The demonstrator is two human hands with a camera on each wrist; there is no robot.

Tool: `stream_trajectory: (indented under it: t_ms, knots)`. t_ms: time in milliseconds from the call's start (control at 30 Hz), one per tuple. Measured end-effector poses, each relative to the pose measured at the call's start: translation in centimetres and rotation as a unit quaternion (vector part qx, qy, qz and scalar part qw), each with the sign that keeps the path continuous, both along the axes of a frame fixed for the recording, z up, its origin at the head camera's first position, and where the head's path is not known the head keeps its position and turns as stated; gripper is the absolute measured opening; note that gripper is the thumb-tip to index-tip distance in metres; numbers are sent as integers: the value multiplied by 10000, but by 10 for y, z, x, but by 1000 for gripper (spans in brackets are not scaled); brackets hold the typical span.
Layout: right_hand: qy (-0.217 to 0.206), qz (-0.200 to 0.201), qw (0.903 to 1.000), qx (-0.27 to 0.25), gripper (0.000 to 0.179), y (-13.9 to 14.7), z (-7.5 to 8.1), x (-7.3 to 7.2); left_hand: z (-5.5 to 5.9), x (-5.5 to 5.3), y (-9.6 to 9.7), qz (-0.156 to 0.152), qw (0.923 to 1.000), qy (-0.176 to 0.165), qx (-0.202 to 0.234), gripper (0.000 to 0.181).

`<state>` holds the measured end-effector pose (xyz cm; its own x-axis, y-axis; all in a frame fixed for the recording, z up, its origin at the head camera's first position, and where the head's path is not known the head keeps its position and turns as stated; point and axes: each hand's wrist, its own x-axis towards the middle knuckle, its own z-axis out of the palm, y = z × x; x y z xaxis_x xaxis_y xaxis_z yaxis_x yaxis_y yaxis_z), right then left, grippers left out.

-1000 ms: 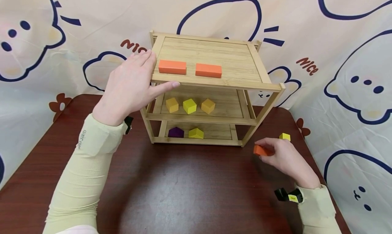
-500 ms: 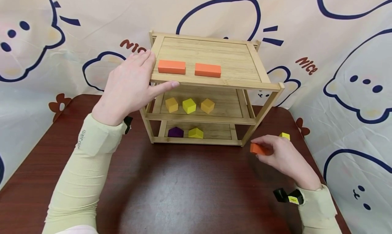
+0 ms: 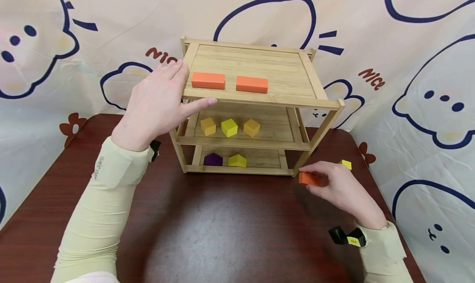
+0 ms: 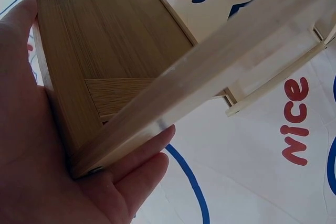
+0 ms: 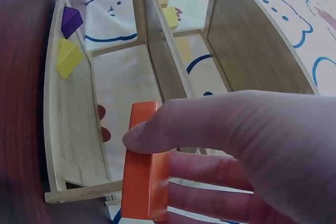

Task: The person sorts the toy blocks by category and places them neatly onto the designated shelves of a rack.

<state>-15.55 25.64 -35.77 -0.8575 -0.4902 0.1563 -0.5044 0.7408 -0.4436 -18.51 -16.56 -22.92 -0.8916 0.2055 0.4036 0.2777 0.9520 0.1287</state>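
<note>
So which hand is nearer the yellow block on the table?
The right hand, just in front of the yellow block; the left hand is far left, touching the shelf.

Pale-green sleeves [image 3: 98,213] — one lettered, black wrist camera [image 3: 337,235], yellow label [image 3: 353,241]

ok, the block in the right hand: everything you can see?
Orange block, oblong, flat-faced, straight-edged, smooth-looking; material unclear. The right hand pinches it, hiding part, long side roughly along the front of the rack. It is by the rack's near right corner; whether it touches the rack or the table can't be told.
</note>
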Motion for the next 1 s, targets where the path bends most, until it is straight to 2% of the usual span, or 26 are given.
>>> stream_trajectory:
  t_ms: [233, 1000]
  knots:
    - [46, 77, 10000, -14, 42, -4, 3, 0, 1, -1, 0, 33, 10000, -80, -32, 106]
    - [665, 319, 9972, -74, 45, -13, 11, 0, 0, -1, 0, 20, 10000, -72, 1, 106]
